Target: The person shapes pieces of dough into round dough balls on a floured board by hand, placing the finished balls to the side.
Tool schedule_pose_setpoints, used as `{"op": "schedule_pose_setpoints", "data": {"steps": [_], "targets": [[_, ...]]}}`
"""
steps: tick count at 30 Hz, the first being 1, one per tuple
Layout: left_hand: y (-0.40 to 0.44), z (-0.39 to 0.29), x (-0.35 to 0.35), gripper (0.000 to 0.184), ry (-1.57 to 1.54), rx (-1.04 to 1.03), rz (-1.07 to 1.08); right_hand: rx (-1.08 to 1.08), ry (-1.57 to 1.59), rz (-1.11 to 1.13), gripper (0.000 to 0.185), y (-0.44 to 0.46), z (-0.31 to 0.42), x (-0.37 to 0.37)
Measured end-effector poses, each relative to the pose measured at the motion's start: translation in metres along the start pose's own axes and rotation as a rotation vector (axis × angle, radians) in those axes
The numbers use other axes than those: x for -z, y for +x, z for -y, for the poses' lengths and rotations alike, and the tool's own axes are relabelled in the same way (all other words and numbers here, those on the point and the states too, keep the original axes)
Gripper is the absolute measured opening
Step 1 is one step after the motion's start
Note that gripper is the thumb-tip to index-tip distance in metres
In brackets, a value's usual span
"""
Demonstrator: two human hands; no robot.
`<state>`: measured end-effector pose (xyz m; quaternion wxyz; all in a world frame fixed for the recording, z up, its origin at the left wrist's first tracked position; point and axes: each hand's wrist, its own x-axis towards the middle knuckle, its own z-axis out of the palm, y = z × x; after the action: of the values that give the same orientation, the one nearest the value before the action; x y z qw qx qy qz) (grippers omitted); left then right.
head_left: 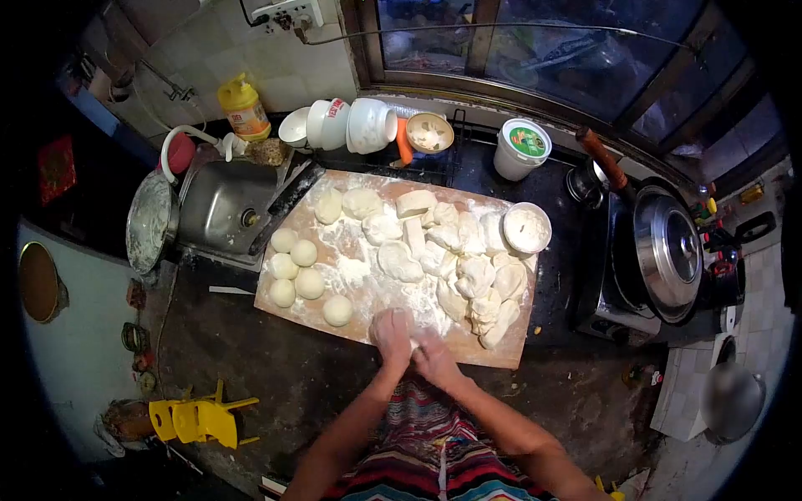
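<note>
At the near edge of a floured wooden board (376, 327), my left hand (390, 336) and my right hand (433, 357) are close together, fingers curled inward. A piece of dough (413, 344) shows as a small pale patch between them; my hands cover most of it. Just left of my left hand sits a round dough ball (337, 311). Several more smooth balls (309, 283) are grouped on the board's left side. Irregular cut dough lumps (476, 275) lie bunched on the right half. Loose flour (352, 269) is scattered across the middle.
A bowl of flour (527, 229) rests on the board's right corner. Behind stand stacked bowls (368, 125), a white tub (522, 150) and a yellow bottle (244, 108). A sink (221, 204) is left; a lidded pan (667, 250) sits on the stove to the right.
</note>
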<state>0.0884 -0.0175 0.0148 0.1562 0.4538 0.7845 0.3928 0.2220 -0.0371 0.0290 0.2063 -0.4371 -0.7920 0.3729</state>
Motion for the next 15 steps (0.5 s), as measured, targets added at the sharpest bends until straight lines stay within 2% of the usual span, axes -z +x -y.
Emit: {"op": "schedule_pose_setpoints", "data": {"steps": [1,2,4,7,10,11,14,15], "targets": [[0.002,0.008,-0.001,0.025,0.219,-0.175,0.040,-0.118,0.046,0.136,0.046,0.007,0.013,0.008],[0.007,0.017,-0.001,0.024,0.239,-0.249,0.027,-0.165,0.136,0.045,0.047,0.010,0.016,0.008],[0.048,-0.004,0.005,0.022,0.267,-0.400,-0.006,-0.256,0.304,-0.142,0.048,0.019,0.015,0.012],[0.081,-0.002,-0.010,0.019,0.380,-0.370,-0.009,-0.516,0.479,-0.110,0.051,0.041,0.031,0.025],[0.073,0.013,-0.016,0.017,0.408,-0.663,0.092,-0.617,0.715,-0.176,0.047,0.046,0.025,0.015],[0.060,0.013,-0.015,0.015,0.308,-0.644,0.131,-0.522,0.577,-0.209,0.044,0.045,0.015,0.012],[0.025,-0.005,-0.003,0.013,0.240,-0.396,0.066,-0.268,0.232,-0.301,0.037,0.025,-0.002,0.000],[0.021,-0.009,-0.006,0.014,0.276,-0.418,-0.077,-0.184,0.163,-0.331,0.035,0.022,0.004,0.000]]}}
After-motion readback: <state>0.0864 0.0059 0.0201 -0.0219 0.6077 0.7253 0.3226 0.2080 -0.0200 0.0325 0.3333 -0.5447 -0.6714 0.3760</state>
